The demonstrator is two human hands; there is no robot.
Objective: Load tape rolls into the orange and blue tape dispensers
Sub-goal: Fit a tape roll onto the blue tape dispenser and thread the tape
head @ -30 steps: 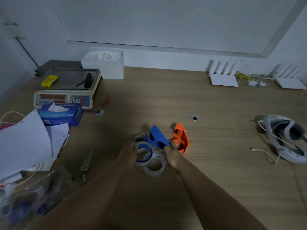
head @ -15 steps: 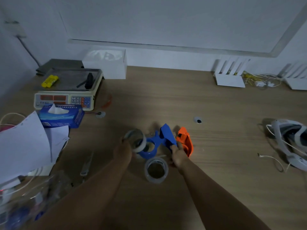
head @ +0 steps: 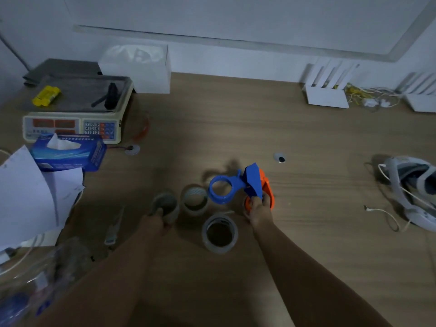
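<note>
My right hand (head: 258, 210) grips the handle of the blue tape dispenser (head: 233, 186), lifted a little, its empty ring hub pointing left. The orange tape dispenser (head: 267, 192) lies on the table right behind it, partly hidden. My left hand (head: 155, 223) holds a clear tape roll (head: 165, 206) by its near rim, set on the table. A second clear tape roll (head: 194, 200) stands between that one and the blue hub. A third, larger clear tape roll (head: 220, 232) lies flat nearer to me, between my forearms.
An electronic scale (head: 73, 112) with a yellow item and a black tool sits at the back left, a blue tissue box (head: 68, 153) and loose white papers (head: 28, 197) in front of it. A utility knife (head: 114, 228) lies left of my arm. A white headset with cables (head: 410, 192) is at the right.
My left hand pulled a tape roll away from the blue dispenser's hub and moved it left and down to the table. The blue hub now stands empty.
</note>
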